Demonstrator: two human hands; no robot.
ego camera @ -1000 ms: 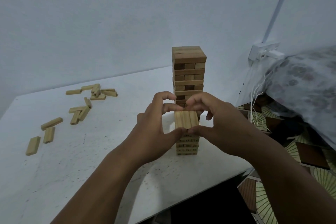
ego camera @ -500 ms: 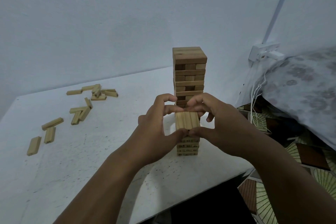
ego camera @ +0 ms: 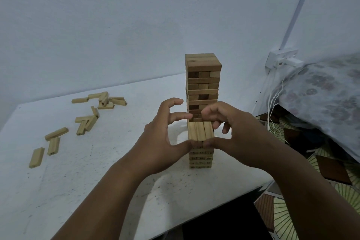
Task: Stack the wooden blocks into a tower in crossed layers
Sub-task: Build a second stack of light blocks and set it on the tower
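A short tower of wooden blocks (ego camera: 200,157) stands near the white table's right front edge. Its top layer (ego camera: 200,131) is three blocks side by side, running away from me. My left hand (ego camera: 161,142) and my right hand (ego camera: 237,136) cup this layer from both sides. Both thumbs press its near ends and the curled fingers reach its far ends. A taller tower (ego camera: 202,82) in crossed layers rises just behind, its base hidden by my fingers. Several loose blocks (ego camera: 85,122) lie scattered at the table's left.
The white table (ego camera: 97,171) meets a pale wall at the back, and its front right edge drops off close to the short tower. A wall socket (ego camera: 282,60) with white cables (ego camera: 272,107) and a patterned cloth bundle (ego camera: 321,99) lie to the right, above a patterned floor (ego camera: 331,171).
Both hands stay around the top layer of the short tower. My left fingers have lifted and spread slightly, away from my right fingers.
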